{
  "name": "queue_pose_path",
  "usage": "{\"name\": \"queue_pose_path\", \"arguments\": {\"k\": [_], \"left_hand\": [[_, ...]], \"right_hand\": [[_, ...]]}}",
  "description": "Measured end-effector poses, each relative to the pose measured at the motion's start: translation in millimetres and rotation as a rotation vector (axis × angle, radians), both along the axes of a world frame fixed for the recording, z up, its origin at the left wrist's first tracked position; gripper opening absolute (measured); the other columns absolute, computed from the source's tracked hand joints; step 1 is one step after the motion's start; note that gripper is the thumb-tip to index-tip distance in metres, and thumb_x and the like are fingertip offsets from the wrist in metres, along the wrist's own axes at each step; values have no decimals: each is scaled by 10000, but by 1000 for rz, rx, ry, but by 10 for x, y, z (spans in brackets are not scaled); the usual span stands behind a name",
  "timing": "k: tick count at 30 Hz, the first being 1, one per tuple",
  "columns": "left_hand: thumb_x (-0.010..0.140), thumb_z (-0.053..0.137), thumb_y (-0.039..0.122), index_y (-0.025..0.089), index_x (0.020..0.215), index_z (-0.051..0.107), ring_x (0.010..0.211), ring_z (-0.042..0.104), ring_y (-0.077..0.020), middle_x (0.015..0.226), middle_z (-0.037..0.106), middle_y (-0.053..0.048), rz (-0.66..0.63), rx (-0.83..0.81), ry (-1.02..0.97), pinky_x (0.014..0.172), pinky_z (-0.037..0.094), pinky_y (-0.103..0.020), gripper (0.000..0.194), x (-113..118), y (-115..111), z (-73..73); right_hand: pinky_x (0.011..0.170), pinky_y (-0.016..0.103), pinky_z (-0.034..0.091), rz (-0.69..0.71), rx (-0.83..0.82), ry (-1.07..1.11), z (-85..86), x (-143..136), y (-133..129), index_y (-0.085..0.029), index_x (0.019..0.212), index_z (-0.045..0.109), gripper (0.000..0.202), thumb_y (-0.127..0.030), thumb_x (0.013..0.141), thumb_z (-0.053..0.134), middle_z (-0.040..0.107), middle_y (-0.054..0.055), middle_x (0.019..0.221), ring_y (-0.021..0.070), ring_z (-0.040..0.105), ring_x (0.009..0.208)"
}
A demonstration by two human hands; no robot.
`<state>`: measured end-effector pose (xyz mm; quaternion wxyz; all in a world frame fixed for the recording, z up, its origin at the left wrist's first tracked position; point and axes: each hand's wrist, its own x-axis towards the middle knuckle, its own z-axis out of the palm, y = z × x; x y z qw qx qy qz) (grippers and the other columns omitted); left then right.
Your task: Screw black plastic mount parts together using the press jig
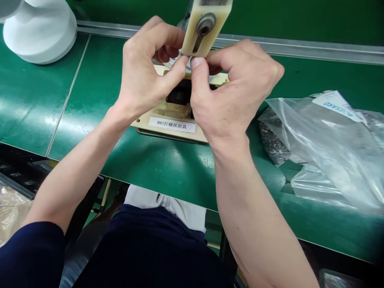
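Observation:
Over a cream screw-driving jig [201,135] with a printed label [172,124], my two hands come together, thumb tips nearly touching. My left hand [142,66] is closed, its thumb and fingers pinched near the lower edge of an upright cream block [207,44] that has a slot and a round metal fitting. On the other side my right hand [235,86] is closed in the same way. Whatever the fingertips hold is mostly hidden; a clear or whitish sliver shows behind them. Below the thumbs, a black part [178,96] sits in the jig's base.
Clear plastic bags [333,148], one with small dark pieces inside, lie to the right on the green bench [156,164]. A white round-based object [40,34] stands at the far left. A metal rail [315,54] runs along the back. Dark trays are below the front edge.

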<state>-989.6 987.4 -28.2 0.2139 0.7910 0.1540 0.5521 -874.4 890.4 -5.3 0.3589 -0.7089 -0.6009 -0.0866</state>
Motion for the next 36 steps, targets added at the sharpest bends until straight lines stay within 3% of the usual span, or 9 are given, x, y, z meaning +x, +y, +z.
{"name": "queue_pose_path", "arguments": {"k": [6, 11, 16, 20, 24, 26, 29, 33, 36], "left_hand": [[767, 696, 237, 198, 767, 676, 617, 566, -127, 703, 604, -18, -35, 31, -61, 515, 416, -261, 44, -6, 35, -31], [790, 712, 347, 218, 774, 650, 642, 546, -126, 705, 590, -10, 7, -75, -31, 562, 417, -264, 144, 9, -24, -34], [824, 680, 463, 218, 811, 623, 681, 520, -126, 731, 564, -10, 47, -132, -19, 617, 422, -269, 252, 37, -51, -72], [835, 674, 457, 216, 832, 613, 692, 512, -123, 730, 564, -6, 28, -126, -2, 632, 427, -267, 249, 40, -1, -132], [856, 639, 358, 213, 821, 620, 660, 528, -124, 716, 581, 0, 57, -72, -32, 632, 439, -277, 150, 31, -5, -135], [852, 613, 310, 206, 784, 607, 665, 546, -132, 712, 590, -1, 85, -72, -35, 641, 449, -280, 124, 14, -65, -70], [832, 582, 254, 193, 726, 566, 665, 557, -129, 701, 595, 0, 122, -103, -21, 634, 451, -262, 123, -12, -199, 56], [824, 537, 237, 193, 721, 557, 639, 564, -132, 699, 599, -3, 154, -170, 0, 597, 443, -258, 114, 42, -266, 89], [815, 519, 241, 194, 737, 563, 659, 577, -148, 711, 598, -14, 116, -187, -26, 597, 447, -268, 101, 86, -253, 67]], "right_hand": [[862, 399, 433, -61, 9, 0, -65, -50, 32, -168, 796, 598, 199, -284, 942, 528, 632, 39, 845, 197, 595, 908], [867, 410, 425, -15, 105, -51, -181, -22, 39, -178, 815, 574, 267, -326, 994, 441, 621, 21, 846, 174, 576, 877], [922, 454, 389, -31, 29, -6, -188, -28, 57, -189, 830, 567, 303, -359, 1010, 392, 596, 42, 870, 202, 568, 926], [943, 461, 384, -10, 23, 20, -180, -23, 54, -210, 825, 576, 290, -368, 1000, 407, 613, 56, 886, 219, 565, 938], [896, 450, 417, 31, 32, -20, -80, 32, -142, -224, 805, 602, 222, -337, 958, 486, 646, 55, 863, 230, 588, 895], [843, 429, 444, 50, 84, -74, 98, 108, -314, -227, 797, 621, 191, -301, 937, 514, 662, 48, 839, 224, 609, 852], [730, 378, 481, 95, 190, -163, 581, 306, -555, -222, 800, 642, 123, -248, 898, 573, 681, 35, 805, 199, 631, 757], [631, 332, 509, 154, 199, -229, 1514, 611, -702, -238, 840, 674, 26, -236, 847, 649, 701, 11, 796, 183, 654, 713], [586, 321, 507, 114, 185, -177, 2203, 748, -677, -242, 842, 704, 45, -267, 835, 668, 708, 12, 767, 169, 647, 664]]}}
